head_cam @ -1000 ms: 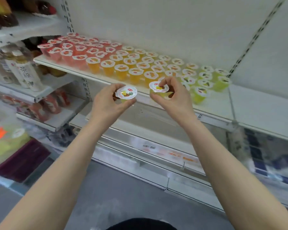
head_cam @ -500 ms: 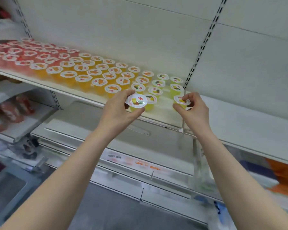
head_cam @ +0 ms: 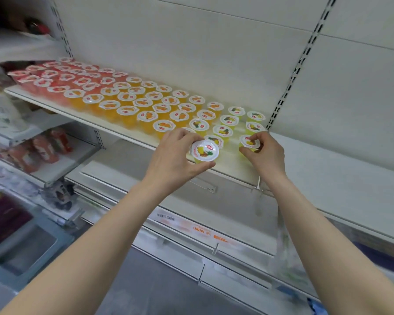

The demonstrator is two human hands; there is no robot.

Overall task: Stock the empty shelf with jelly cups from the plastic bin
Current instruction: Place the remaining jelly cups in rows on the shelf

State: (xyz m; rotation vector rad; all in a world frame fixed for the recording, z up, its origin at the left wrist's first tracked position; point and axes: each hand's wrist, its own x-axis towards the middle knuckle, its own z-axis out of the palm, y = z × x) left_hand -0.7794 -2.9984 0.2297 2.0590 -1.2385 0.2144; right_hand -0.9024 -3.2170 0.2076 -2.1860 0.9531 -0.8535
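A white shelf point(head_cam: 234, 171) carries rows of jelly cups: red ones point(head_cam: 55, 78) at the left, orange ones point(head_cam: 127, 98) in the middle, yellow ones point(head_cam: 228, 120) at the right. My left hand point(head_cam: 175, 155) grips a yellow jelly cup with a pineapple lid point(head_cam: 204, 151) at the shelf's front edge, beside the last yellow row. My right hand point(head_cam: 265, 151) pinches another yellow cup point(head_cam: 248, 142) low over the shelf at the right end of the rows. The plastic bin is not clearly in view.
The shelf board to the right point(head_cam: 341, 169) is bare. A slotted upright point(head_cam: 303, 62) rises behind the right hand. Lower shelves with price strips point(head_cam: 200, 230) run below. Bottles and red packs point(head_cam: 41, 148) fill the left-hand unit.
Both hands have moved rightward along the shelf with their cups, reaching the yellow rows. The right hand's cup has come down toward the shelf board.
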